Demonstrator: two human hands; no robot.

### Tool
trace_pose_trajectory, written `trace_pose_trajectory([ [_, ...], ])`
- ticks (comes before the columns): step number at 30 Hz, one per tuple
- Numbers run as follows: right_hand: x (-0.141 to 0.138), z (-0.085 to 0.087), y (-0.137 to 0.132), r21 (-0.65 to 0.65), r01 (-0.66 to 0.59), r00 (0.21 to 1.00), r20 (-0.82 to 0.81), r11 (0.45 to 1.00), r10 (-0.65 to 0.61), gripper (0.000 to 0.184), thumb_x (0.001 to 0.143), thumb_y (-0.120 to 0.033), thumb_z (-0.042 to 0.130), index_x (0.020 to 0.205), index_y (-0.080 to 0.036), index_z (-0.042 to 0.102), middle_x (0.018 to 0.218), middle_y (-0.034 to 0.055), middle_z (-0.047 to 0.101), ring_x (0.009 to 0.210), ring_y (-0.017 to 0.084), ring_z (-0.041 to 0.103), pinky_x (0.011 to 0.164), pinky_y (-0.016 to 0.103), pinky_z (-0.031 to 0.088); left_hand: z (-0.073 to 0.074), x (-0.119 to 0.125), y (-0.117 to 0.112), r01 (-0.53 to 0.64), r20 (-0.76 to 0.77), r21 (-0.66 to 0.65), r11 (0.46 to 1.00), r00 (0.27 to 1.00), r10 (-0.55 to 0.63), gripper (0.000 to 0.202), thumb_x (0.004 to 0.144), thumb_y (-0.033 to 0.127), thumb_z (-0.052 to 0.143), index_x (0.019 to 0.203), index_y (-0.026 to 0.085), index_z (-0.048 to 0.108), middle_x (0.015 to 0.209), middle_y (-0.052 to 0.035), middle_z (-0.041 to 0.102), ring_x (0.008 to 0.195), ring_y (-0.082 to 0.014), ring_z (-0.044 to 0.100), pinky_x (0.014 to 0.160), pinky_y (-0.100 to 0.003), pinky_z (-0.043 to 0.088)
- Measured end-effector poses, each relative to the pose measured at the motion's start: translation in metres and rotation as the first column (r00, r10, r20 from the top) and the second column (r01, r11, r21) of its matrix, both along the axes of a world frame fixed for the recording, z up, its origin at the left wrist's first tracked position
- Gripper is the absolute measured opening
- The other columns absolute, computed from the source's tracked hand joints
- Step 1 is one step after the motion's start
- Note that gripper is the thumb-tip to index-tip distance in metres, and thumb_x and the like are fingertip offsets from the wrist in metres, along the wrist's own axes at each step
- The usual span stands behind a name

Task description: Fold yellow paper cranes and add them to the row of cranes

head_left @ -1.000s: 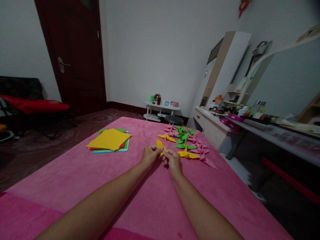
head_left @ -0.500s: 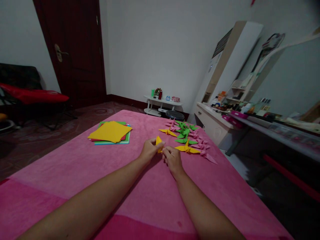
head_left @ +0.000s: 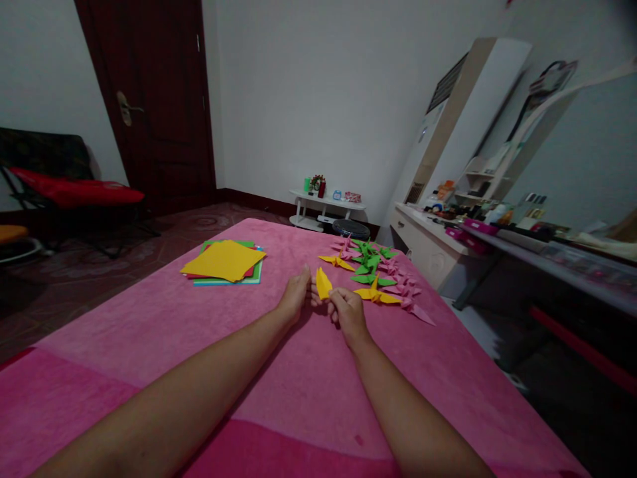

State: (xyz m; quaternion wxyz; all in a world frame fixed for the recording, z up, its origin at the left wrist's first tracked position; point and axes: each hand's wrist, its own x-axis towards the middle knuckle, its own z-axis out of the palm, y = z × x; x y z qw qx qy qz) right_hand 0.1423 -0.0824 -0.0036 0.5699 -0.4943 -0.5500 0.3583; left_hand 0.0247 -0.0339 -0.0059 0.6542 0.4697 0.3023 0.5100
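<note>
A small folded piece of yellow origami paper [head_left: 323, 284] is pinched at its lower right corner by my right hand [head_left: 347, 312]. My left hand [head_left: 297, 293] is open beside it, thumb up and fingers stretched behind the paper; whether those fingers touch it I cannot tell. Just right of my hands lies a yellow paper crane [head_left: 377, 293], with another yellow crane [head_left: 337, 262] farther back. Several green cranes [head_left: 367, 263] and pink cranes [head_left: 402, 287] are grouped along the right side.
A stack of coloured paper sheets [head_left: 226, 261], yellow on top, lies at the left on the pink-covered table [head_left: 199, 372]. Beyond the far edge are a low white stand [head_left: 326, 200] and a dark round stool [head_left: 351, 229]. A cluttered dresser [head_left: 430, 229] flanks the right side.
My left hand has let go of the yellow paper and opened. The paper has shifted slightly right and tilted, held by my right hand. The view has turned a little left.
</note>
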Motion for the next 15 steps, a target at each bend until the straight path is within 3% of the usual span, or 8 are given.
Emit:
trace_pose_trajectory([
  [3,0.006,-0.002,0.006,-0.029,0.004,0.987,-0.158,1.000,-0.008,0.025,0.076,-0.037,0.050,0.062,-0.016,0.051,0.041,-0.0063,0.047,0.028,0.005,0.033,0.029,0.017,0.019,0.003,-0.002,-0.003,0.125,0.051,-0.018,0.992,0.991,-0.124,0.052,0.070,0.061,0.053,0.085,0.012,0.059,0.068,-0.0052,0.062,0.052,-0.0096,0.058,0.047,-0.019,0.044],
  [7,0.011,-0.006,0.011,-0.069,-0.090,0.956,-0.286,0.994,0.066,0.028,0.073,-0.042,0.054,0.064,-0.016,0.051,0.044,-0.0050,0.051,0.030,0.005,0.037,0.030,0.016,0.022,0.003,-0.002,-0.006,0.213,0.020,0.038,0.976,0.977,-0.214,0.039,0.072,0.048,0.061,0.083,0.010,0.060,0.067,-0.0052,0.062,0.054,-0.0088,0.057,0.049,-0.017,0.044],
  [15,0.013,-0.009,0.012,-0.069,-0.127,0.945,-0.310,0.989,0.100,0.030,0.072,-0.043,0.057,0.064,-0.015,0.054,0.045,-0.0039,0.051,0.031,0.005,0.039,0.031,0.016,0.023,-0.003,-0.001,-0.002,0.218,0.015,0.042,0.975,0.976,-0.219,0.032,0.072,0.041,0.063,0.078,0.010,0.061,0.063,-0.0053,0.061,0.052,-0.0098,0.057,0.048,-0.018,0.042],
])
